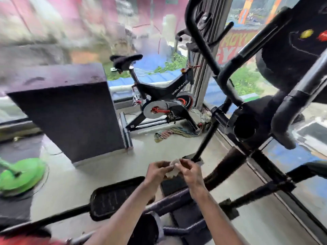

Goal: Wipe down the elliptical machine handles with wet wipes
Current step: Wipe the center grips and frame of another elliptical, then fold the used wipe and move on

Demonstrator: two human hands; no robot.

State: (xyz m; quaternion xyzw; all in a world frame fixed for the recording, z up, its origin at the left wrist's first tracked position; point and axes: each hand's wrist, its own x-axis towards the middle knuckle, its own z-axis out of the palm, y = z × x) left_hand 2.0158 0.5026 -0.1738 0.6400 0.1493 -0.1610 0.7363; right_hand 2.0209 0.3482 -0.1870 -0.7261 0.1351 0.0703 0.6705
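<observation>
A small crumpled white wet wipe [173, 169] sits between my two hands at the lower middle of the view. My left hand [158, 171] and my right hand [190, 171] both pinch it with curled fingers. The black elliptical machine fills the right side. Its long curved handle [201, 38] rises at the upper middle, and a thicker padded handle [290, 110] slants down at the right. Its console [300, 41] is at the top right. Both hands are well below the handles and touch neither.
A black elliptical pedal [113, 197] lies below my left forearm. A black spin bike [164, 98] stands ahead by the window. A dark box [70, 110] stands at the left, a green disc [21, 175] lies on the floor, and a striped cloth [169, 134] is near the bike.
</observation>
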